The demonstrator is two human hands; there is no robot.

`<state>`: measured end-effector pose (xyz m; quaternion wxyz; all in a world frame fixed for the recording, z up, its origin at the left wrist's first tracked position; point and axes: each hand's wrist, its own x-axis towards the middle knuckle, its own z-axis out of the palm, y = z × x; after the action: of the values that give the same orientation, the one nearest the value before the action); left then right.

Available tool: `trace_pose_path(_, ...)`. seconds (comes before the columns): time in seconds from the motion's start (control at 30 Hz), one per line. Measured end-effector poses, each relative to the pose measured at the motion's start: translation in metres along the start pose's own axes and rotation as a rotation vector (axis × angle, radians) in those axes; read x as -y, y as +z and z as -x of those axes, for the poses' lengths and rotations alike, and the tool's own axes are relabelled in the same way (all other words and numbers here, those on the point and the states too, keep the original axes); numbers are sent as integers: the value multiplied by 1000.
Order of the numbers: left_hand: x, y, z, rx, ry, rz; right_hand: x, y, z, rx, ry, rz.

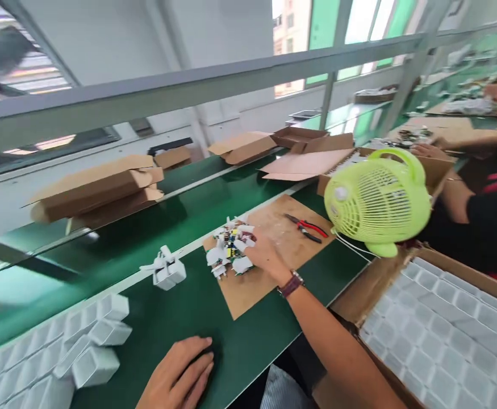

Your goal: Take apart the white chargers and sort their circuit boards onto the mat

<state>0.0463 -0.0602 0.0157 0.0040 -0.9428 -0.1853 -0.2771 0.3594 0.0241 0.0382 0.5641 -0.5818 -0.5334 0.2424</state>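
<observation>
Our right hand (262,254) reaches with loosely curled fingers into the heap of small white plastic charger parts with circuit boards (230,250) on the brown board mat (274,258); we judge them light, rigid, best pinched by the shell, not the prongs. Our left hand (180,375) rests flat, empty, on the green bench (188,307). The cardboard box (444,335) beside us holds rows of white shells

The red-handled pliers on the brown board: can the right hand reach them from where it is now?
Probably yes. The right hand rests on the pile of small white parts on the same brown board, and the pliers lie beyond it with only bare board between. The green fan stands beside them, not across the way.
</observation>
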Motion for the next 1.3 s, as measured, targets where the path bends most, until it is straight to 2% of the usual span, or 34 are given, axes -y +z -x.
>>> trace_pose_path(0.07,12,-8,-7,-22,-23,-43,-4,-1,1,-27,14,5)
trace_pose_path(0.2,42,-18,-21,-132,-195,-155,-1,-6,3,-46,20,27)
trace_pose_path(0.37,81,-7,-28,-240,-456,-240,2,-13,3,-51,28,81)
trace_pose_path(0.43,89,1,-30,-260,-507,-260,3,-14,4,-66,13,106)
trace_pose_path(0.53,87,2,-34,-265,-488,-261,3,-14,6,-100,-12,130)
trace_pose_path(0.6,80,-8,-34,-267,-459,-270,2,-14,7,-133,-23,136)
trace_pose_path(0.7,72,-38,-25,-303,-452,-333,1,-17,11,-260,-88,189)
trace_pose_path(0.77,73,-62,-11,-323,-470,-407,2,-19,13,-340,-167,244)
trace_pose_path(0.83,77,-82,9,-301,-494,-483,7,-18,17,-344,-263,283)
trace_pose_path(0.9,82,-95,30,-240,-513,-538,17,-12,20,-276,-368,295)
trace_pose_path(1.0,83,-98,54,-140,-527,-553,37,9,27,-90,-484,258)
trace_pose_path(1.1,79,-91,65,-72,-546,-530,58,43,39,272,-518,199)
trace_pose_path(1.2,73,-85,69,-52,-570,-528,71,82,53,648,-548,193)
trace_pose_path(1.3,68,-83,75,-46,-569,-506,74,120,60,808,-587,213)
